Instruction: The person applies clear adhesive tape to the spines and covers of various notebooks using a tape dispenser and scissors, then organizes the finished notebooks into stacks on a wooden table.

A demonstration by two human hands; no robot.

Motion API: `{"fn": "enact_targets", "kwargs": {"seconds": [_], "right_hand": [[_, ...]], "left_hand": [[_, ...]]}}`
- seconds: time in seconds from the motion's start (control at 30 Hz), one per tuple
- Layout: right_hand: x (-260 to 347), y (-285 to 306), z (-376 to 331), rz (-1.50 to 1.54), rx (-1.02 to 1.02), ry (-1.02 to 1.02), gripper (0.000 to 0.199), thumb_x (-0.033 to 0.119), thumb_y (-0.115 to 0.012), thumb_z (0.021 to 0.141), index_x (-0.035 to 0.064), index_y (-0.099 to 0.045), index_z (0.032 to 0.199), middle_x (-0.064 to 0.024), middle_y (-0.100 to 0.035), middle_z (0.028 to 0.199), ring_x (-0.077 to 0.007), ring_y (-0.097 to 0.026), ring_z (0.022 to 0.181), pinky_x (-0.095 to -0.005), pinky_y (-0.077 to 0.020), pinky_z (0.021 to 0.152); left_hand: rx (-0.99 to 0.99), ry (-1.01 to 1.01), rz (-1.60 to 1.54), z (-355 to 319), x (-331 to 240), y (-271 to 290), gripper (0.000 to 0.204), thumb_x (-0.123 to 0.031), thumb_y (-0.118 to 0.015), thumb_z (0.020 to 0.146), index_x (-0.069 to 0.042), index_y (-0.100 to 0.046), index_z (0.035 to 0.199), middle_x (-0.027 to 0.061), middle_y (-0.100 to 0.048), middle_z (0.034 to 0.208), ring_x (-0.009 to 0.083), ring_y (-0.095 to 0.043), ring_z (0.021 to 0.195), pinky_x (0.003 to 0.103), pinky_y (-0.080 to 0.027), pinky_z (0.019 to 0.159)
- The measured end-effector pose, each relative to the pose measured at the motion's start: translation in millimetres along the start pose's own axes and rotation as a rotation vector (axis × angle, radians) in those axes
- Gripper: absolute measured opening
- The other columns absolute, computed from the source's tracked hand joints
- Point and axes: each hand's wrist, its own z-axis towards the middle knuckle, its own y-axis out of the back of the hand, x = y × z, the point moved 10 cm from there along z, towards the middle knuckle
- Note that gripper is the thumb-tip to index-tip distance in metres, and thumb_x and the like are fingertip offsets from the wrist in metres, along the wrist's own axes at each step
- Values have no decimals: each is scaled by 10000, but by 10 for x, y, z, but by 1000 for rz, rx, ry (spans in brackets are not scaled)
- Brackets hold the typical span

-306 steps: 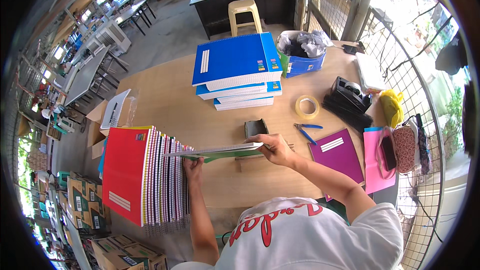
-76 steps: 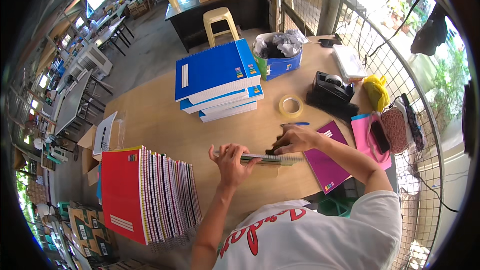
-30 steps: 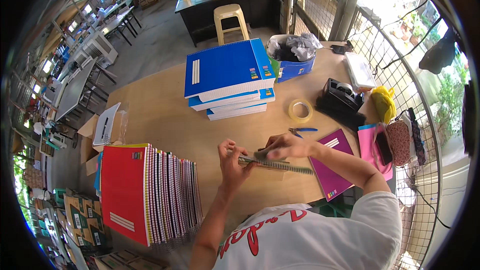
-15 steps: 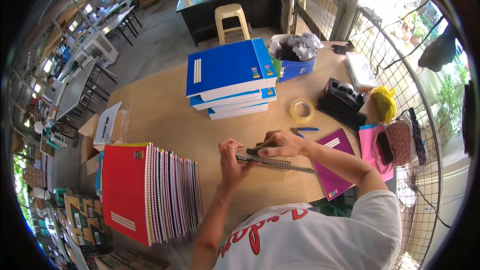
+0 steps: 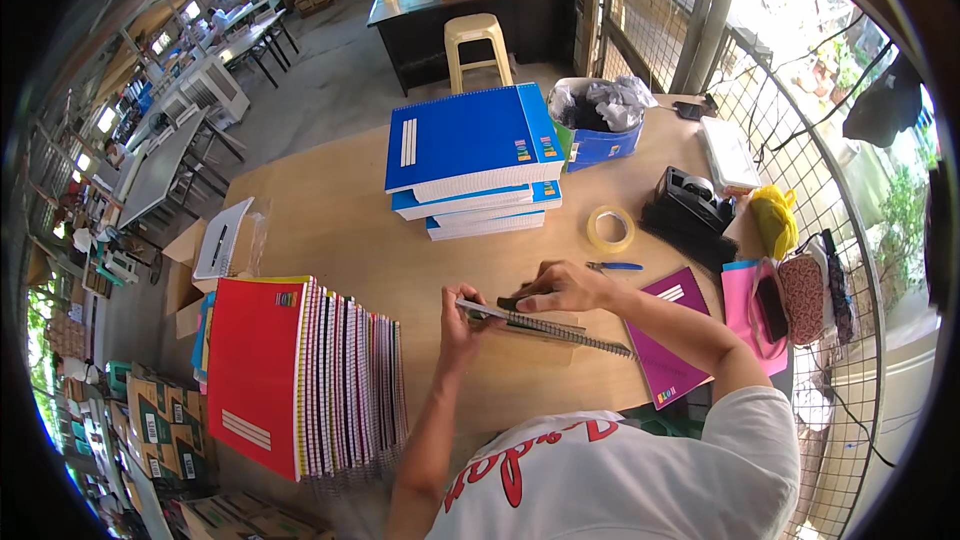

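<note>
Above the near part of the table a spiral notebook [image 5: 568, 333] is tipped on edge, its wire coil facing up and its covers hardly showing. My left hand [image 5: 459, 328] grips its left end between thumb and fingers. My right hand [image 5: 562, 287] is closed round a small dark flat piece [image 5: 509, 304] and holds it at the coil's left end; its kind is unclear. A purple notebook [image 5: 668, 335] lies beneath my right forearm. Blue-handled pliers [image 5: 615, 266] and a roll of clear tape [image 5: 610, 228] rest beyond that hand.
Blue notebooks [image 5: 470, 140] are stacked at the far middle; a tall stack of spiral notebooks with a red one [image 5: 255, 370] in front stands left. To the right are a black tape dispenser [image 5: 690, 202], a yellow bundle [image 5: 773, 220] and a patterned pouch [image 5: 805, 285]. Wire mesh [image 5: 815, 155] borders the table.
The notebook has tilted slightly, its left end showing more of the side. Both hands keep their hold on it and the dark piece. The whole view has shifted a little.
</note>
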Motion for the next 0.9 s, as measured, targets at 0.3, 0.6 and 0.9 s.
{"fn": "enact_targets", "kwargs": {"seconds": [0.3,0.6,0.9], "right_hand": [[23,-24,-89,-116,-9,-58,610,615,-587,877,87,-749,1135,-200,-723,1002,-331,-656,971,-418,-515,883],[78,-64,-43,29,16,-144,545,593,-563,910,149,-748,1167,-202,-723,1032,-392,-638,989,-447,-505,900],[286,27,90,7,35,-184,707,668,-579,863,7,-764,1031,-204,-724,863,-316,-664,800,-411,-525,771]], "left_hand": [[76,-17,1,1,-75,-32,507,16,-830,765,-89,-420,1044,34,-457,966,117,-478,878,256,-470,807],[93,48,13,-39,45,27,427,-16,-800,816,-75,-436,1031,46,-488,994,116,-488,922,267,-461,853],[27,-35,-64,-28,-15,272,244,38,-675,912,-74,-502,1042,12,-524,953,100,-528,885,245,-451,821]]}}
